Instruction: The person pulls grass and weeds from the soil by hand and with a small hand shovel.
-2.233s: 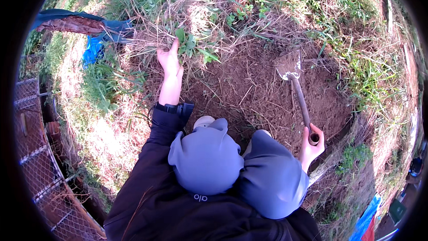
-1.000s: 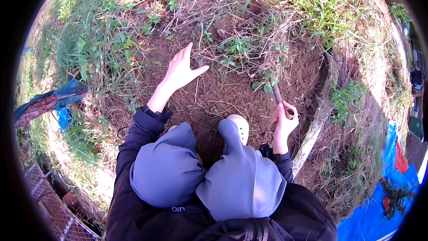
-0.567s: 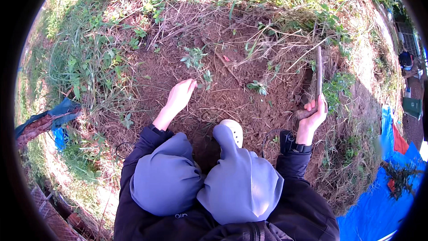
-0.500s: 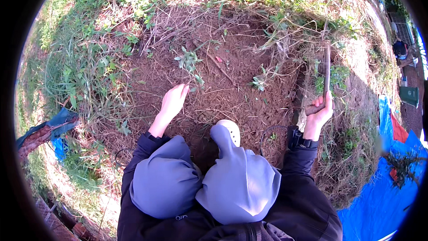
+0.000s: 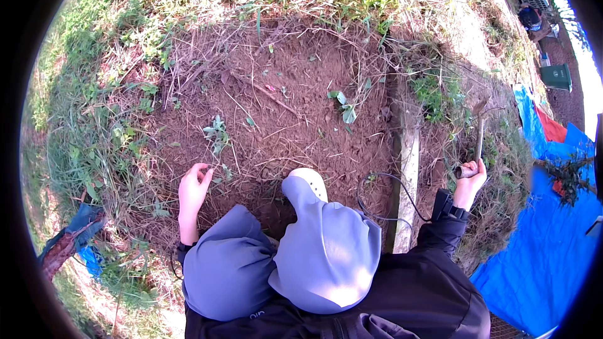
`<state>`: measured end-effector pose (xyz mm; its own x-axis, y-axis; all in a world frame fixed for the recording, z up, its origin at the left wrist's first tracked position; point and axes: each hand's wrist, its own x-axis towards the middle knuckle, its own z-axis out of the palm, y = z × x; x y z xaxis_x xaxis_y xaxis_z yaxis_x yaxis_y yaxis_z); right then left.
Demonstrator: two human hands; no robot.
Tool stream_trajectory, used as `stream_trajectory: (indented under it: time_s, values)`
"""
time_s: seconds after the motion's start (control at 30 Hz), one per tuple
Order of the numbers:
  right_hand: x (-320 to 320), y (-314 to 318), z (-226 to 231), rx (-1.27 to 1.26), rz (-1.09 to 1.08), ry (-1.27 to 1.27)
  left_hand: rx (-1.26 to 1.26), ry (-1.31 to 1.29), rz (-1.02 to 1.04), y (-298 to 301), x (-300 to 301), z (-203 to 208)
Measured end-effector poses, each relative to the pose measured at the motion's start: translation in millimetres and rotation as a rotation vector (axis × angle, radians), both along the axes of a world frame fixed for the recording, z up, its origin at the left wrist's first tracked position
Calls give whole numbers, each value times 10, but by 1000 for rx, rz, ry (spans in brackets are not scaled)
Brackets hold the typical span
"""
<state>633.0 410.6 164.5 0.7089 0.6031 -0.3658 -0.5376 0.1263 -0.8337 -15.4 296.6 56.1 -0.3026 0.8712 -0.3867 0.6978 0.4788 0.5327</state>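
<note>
Over the bare brown soil, my left hand is closed in a pinch at the lower end of a small leafy weed. Its grip on the stem is only partly visible. Out to the right, my right hand wraps round a hand tool. A round brown handle end pokes out left of the fist, and a long narrow part points away from me; its far end blurs into dry grass, so its exact kind is unclear. Another broad-leaved weed lies on the soil's right side.
A pale straight beam edges the soil on the right, with a black cable looping over it. Blue tarp spreads at far right, near a green bin. My shoe rests on the soil. A cloth-wrapped post leans at left.
My left hand has come nearer to me and leftward, the weed moving with it. My right hand and the tool have moved outward to the right and nearer. The view has shifted too.
</note>
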Motion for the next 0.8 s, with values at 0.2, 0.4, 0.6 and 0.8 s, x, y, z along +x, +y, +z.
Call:
stream_trajectory:
  time_s: [0.2, 0.4, 0.6, 0.8]
  values:
    - [-1421, 83, -168, -76, 389, 80, 41, -8, 20, 75, 90, 53]
    - [-1679, 660, -780, -382, 582, 119, -1, -113, 16, 69, 290, 24]
    - [-871, 953, -564, -301, 520, 245, 26, -82, 48, -71, 171, -53]
    - [-830, 754, -449, -225, 511, 248, 30, -93, 57, -43, 137, -79]
